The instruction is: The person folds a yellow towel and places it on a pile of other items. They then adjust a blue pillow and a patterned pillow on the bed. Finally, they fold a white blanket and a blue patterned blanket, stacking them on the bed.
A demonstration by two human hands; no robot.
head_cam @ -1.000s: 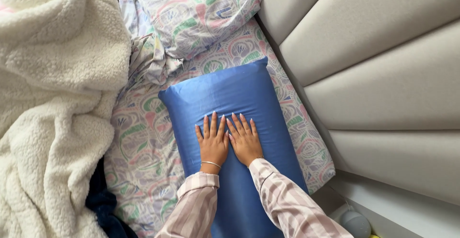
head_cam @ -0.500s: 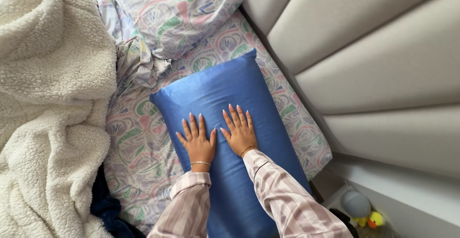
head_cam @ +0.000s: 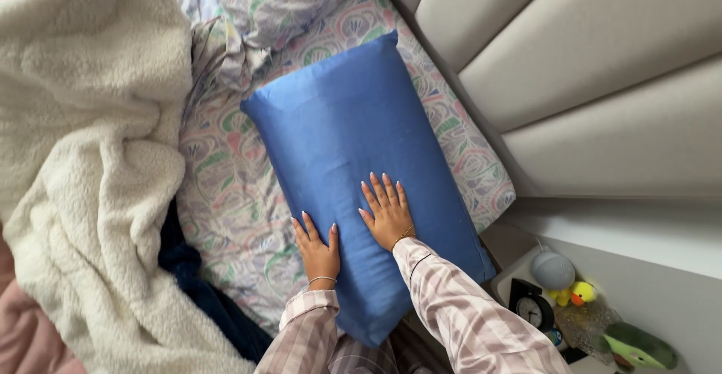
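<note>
Beside the cream fleece blanket (head_cam: 83,156), the blue pillow (head_cam: 361,163) lies on the patterned sheet (head_cam: 226,193). Left hand (head_cam: 320,247) and right hand (head_cam: 387,212) press it, fingers spread flat, gripping nothing; even strokes outward would best smooth it.

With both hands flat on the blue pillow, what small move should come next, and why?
Probably slide the left hand outward over the blue pillow. It sits at the pillow's edge, while the right hand rests nearer the middle, and the pillow lies askew to the headboard.
</note>
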